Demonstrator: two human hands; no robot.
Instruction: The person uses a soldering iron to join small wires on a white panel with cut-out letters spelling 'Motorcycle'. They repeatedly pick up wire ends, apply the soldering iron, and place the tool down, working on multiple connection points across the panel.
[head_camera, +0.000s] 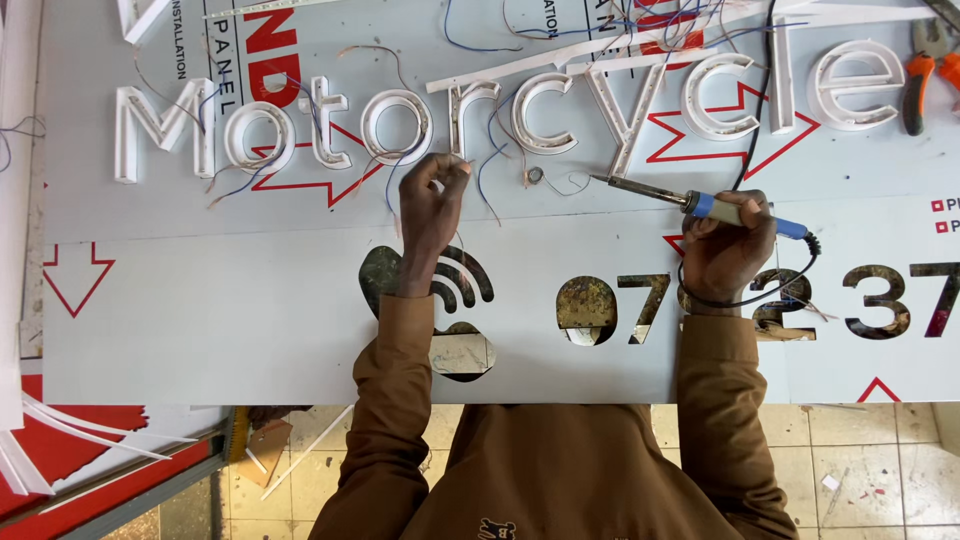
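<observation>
A soldering iron (700, 203) is gripped in the right hand (730, 245) at centre right of the frame, the fingers wrapped closed around its blue handle, with the metal tip pointing left toward a small coil of solder wire (535, 176) lying on the pale panel (200, 310). Just left of centre, the left hand (432, 205) is held with thumb and fingertips pinched shut on a thin wire end (462, 163), just below the white channel letters (400, 125) laid in a row across the upper part of the frame. Loose blue and brown leads (490, 170) are seen trailing from the letters across the panel between the two hands. Several risks can be judged from this arrangement. The pinched wire is very fine and is held close to where the iron would be brought, so the fingertips could be burned if the tip is swung in carelessly. The plastic letter walls and the panel face could be scorched or melted if the tip is rested on them. The iron's black cord (745, 297) is looped under the right wrist and could be snagged, jerking the tip aside. The tangled leads could be caught and pulled free. Orange-handled pliers (930, 70) are left at the upper right edge.
</observation>
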